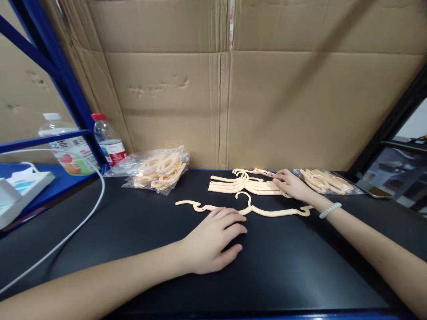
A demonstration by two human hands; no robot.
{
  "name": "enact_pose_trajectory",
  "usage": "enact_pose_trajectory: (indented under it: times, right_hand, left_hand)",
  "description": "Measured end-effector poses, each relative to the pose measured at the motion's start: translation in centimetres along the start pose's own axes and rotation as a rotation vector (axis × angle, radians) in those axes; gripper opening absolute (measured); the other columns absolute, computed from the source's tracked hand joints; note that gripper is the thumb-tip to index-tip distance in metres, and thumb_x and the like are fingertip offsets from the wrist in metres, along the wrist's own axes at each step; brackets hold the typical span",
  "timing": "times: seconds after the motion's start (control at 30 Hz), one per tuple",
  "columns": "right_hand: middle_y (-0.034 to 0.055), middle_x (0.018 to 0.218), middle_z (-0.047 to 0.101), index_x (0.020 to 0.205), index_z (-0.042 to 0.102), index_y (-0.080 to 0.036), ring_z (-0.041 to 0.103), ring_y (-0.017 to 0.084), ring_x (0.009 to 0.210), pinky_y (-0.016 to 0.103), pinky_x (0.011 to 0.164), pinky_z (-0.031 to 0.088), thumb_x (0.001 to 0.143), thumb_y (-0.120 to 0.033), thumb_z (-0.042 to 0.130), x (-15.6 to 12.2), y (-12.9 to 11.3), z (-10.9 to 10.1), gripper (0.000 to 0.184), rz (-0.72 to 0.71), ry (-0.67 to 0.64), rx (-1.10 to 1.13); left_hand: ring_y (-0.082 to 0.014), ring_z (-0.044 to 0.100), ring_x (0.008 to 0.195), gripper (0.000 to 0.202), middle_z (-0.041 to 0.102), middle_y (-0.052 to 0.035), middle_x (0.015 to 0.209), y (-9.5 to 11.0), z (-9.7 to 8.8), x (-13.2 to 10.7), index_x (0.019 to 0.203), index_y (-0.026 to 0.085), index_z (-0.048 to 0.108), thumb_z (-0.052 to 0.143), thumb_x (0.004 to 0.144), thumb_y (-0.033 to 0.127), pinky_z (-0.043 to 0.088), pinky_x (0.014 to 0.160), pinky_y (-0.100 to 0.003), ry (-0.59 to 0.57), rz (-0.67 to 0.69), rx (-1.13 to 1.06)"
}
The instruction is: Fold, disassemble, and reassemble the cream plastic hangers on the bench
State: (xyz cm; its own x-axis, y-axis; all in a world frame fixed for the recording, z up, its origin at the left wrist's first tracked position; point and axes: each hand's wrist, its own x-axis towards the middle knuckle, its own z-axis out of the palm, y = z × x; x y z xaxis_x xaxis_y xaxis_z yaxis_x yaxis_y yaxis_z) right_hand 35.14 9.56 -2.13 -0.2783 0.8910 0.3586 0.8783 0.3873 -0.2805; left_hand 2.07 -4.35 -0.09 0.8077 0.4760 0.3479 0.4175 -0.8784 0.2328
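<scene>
An unfolded cream plastic folding hanger (273, 213) lies on the black tabletop, its hook pointing away from me. My left hand (216, 242) rests palm down at its near side, fingers apart, with the fingertips over or touching the left arm of the hanger. Behind it are several similar hangers (227, 186) grouped together, hooks bunched in the middle. My right hand (292, 184) is at the right end of this group, thumb and fingers closed on the end of a hanger (258, 171) at the back. Its grip is partly hidden by the hand.
Clear bags of folded hanger parts lie at back left (160, 173) and back right (325, 181), the right one beside a phone-like flat object (362, 184). Two bottles (110, 142) stand left by a blue frame (63, 80). A white cable (80, 226) crosses the left side. Cardboard (173, 98) stands behind.
</scene>
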Motion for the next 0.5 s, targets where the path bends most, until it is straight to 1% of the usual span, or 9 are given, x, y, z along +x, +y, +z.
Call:
enact_pose_trajectory:
  times: [0.17,0.27,0.37,0.43,0.5]
  right_hand:
    - [0.0151,0.115,0.055,0.112,0.067,-0.014,0.059,0.028,0.104,0.044,0.098,0.045,0.092,-0.041,0.04,-0.6,-0.5,-1.0,0.043,-0.03,0.039,0.063]
    - [0.0138,0.117,0.055,0.114,0.066,-0.016,0.058,0.028,0.107,0.044,0.097,0.047,0.092,-0.04,0.041,-0.9,-1.3,-1.5,0.042,-0.034,0.072,0.107]
    - [0.0121,0.118,0.055,0.114,0.067,-0.019,0.058,0.027,0.106,0.043,0.091,0.05,0.091,-0.04,0.043,-1.2,-2.4,-1.9,0.039,-0.02,0.113,0.224]
    - [0.0113,0.117,0.055,0.113,0.067,-0.021,0.058,0.026,0.105,0.042,0.087,0.052,0.09,-0.042,0.046,-1.4,-3.3,-2.1,0.038,-0.008,0.108,0.315]
    - [0.0109,0.117,0.056,0.112,0.068,-0.021,0.058,0.026,0.107,0.041,0.087,0.052,0.089,-0.043,0.049,-1.8,-4.5,-2.3,0.037,-0.009,0.091,0.413]
  left_hand:
    - [-0.027,0.049,0.122,0.028,0.059,-0.0106,0.126,-0.1,-0.1,0.0,0.114,0.019,0.058,0.054,0.086,0.019,0.037,0.106,-0.046,0.019,0.024,0.003]
    - [-0.0261,0.05,0.121,0.026,0.06,-0.0102,0.125,-0.1,-0.2,0.0,0.113,0.019,0.058,0.052,0.087,0.018,0.038,0.105,-0.045,0.036,0.024,-0.006]
    - [-0.0248,0.052,0.118,0.026,0.062,-0.0093,0.122,-0.1,-0.3,0.1,0.112,0.019,0.059,0.052,0.087,0.016,0.04,0.103,-0.043,0.066,0.02,-0.04]
    - [-0.0236,0.054,0.115,0.025,0.064,-0.0087,0.119,-0.1,-0.4,0.2,0.11,0.02,0.059,0.052,0.087,0.015,0.042,0.101,-0.042,0.099,0.016,-0.088]
    - [-0.0221,0.057,0.11,0.024,0.066,-0.0084,0.114,0.0,-0.5,0.3,0.109,0.02,0.06,0.05,0.088,0.015,0.045,0.097,-0.039,0.145,-0.008,-0.171]
